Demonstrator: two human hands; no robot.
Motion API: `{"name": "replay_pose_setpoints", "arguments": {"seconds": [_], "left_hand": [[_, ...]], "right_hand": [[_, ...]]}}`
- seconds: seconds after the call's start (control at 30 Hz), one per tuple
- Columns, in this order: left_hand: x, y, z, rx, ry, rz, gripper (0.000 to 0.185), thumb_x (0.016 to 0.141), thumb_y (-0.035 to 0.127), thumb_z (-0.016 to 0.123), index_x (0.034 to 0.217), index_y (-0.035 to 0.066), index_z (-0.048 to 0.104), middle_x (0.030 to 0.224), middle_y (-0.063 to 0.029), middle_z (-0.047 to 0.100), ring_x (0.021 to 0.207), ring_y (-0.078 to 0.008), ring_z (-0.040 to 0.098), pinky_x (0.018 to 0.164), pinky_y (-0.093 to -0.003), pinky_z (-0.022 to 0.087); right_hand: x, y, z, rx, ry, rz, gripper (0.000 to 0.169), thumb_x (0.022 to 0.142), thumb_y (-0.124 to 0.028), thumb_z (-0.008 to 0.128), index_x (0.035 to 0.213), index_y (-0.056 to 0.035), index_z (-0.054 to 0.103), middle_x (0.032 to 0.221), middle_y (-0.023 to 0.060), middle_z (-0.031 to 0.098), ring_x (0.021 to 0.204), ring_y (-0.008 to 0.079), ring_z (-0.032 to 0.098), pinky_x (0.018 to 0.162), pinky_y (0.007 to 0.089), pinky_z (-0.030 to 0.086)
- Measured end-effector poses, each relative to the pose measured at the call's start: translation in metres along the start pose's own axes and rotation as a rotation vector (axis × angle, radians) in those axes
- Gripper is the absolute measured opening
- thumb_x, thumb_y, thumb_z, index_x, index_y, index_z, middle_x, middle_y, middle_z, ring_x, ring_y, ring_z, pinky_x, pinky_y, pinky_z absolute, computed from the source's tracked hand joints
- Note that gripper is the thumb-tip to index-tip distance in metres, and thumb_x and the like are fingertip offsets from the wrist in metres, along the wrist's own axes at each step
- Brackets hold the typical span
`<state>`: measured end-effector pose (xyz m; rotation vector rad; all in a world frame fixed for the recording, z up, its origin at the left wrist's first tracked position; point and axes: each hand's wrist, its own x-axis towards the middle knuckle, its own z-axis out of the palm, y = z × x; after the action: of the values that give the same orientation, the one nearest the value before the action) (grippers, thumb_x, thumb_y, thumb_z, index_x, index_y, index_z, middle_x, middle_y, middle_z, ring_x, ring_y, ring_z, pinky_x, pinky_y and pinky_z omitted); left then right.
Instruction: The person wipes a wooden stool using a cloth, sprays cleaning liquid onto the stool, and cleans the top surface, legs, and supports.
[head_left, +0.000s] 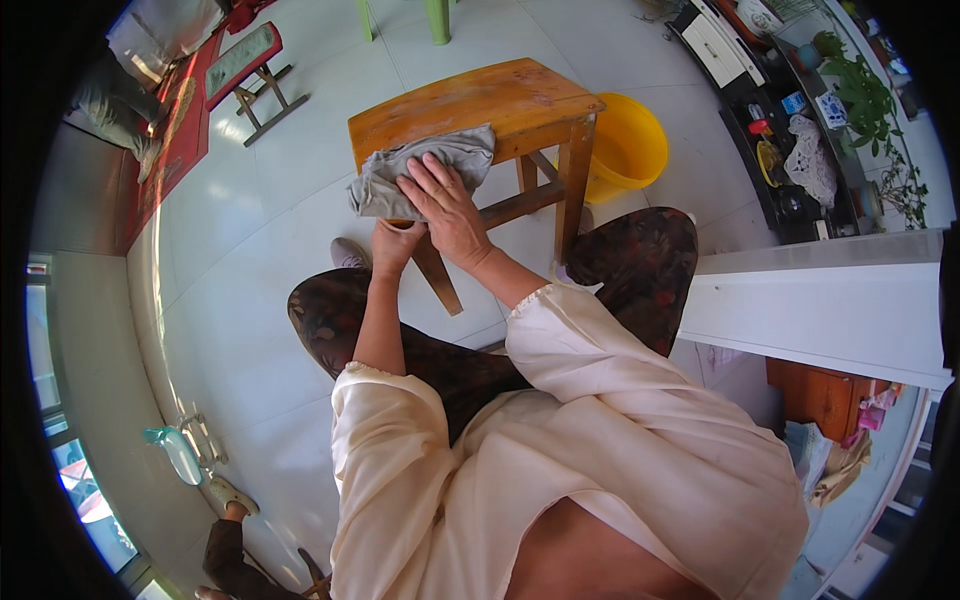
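Observation:
A wooden stool (480, 101) with a worn, scuffed seat stands on the floor between my knees. Draped over its near left edge is a bunched grey cloth (382, 176). My right hand (448, 214) lies on top of this cloth, fingers spread forward and pressing it against the stool. Below the cloth, my left hand (394, 246) grips the stool's near corner, above a front leg. The cloth and the corner hide most of the left fingers.
A yellow bucket (634, 142) stands just behind the stool's right side. A low padded bench (244, 66) is at the upper left. On the right are a black shelf unit (776, 161) and a white panel (810, 296). Another person's leg (229, 555) shows at the lower left.

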<state>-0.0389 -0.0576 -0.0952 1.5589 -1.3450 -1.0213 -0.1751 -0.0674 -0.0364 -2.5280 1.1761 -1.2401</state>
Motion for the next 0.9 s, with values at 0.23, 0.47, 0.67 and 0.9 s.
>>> {"name": "replay_pose_setpoints", "arguments": {"seconds": [0.23,0.47,0.67,0.9], "left_hand": [[-0.002,0.005,0.004,0.046,0.176,0.016,0.054,0.062,0.028,0.072,0.105,0.006,0.047,0.087,-0.0105,0.062,0.083,-0.0249,0.06,0.073,-0.0329,0.046],[-0.004,0.0,-0.001,0.072,0.192,0.033,0.054,0.063,0.031,0.071,0.103,0.007,0.046,0.087,-0.0111,0.062,0.084,-0.0279,0.06,0.074,-0.0348,0.047],[0.008,-0.048,-0.002,0.175,0.104,0.229,0.041,0.069,0.018,0.069,0.104,0.002,0.056,0.093,-0.017,0.063,0.088,-0.0296,0.061,0.071,-0.0358,0.047],[-0.008,0.006,0.007,-0.086,0.134,0.031,0.047,0.067,0.015,0.072,0.107,0.004,0.049,0.094,-0.0063,0.061,0.086,-0.0179,0.059,0.077,-0.0287,0.046]], "right_hand": [[-0.024,0.117,-0.083,-0.29,0.148,0.127,0.05,0.072,0.009,0.045,0.119,-0.0058,0.05,0.133,0.0117,0.039,0.126,0.0296,0.031,0.102,0.0393,0.028],[-0.006,0.053,-0.039,-0.074,0.145,0.16,0.052,0.07,0.01,0.046,0.119,-0.0054,0.05,0.132,0.0099,0.041,0.127,0.0313,0.029,0.103,0.0425,0.025],[0.01,-0.03,0.014,-0.013,0.021,0.002,0.045,0.074,-0.001,0.049,0.117,-0.0111,0.053,0.133,0.0048,0.041,0.126,0.0262,0.032,0.099,0.0423,0.028],[-0.017,0.076,-0.059,-0.277,-0.097,-0.099,0.049,0.075,0.002,0.046,0.119,-0.019,0.051,0.133,0.0009,0.039,0.126,0.0198,0.032,0.1,0.0418,0.027]]}}
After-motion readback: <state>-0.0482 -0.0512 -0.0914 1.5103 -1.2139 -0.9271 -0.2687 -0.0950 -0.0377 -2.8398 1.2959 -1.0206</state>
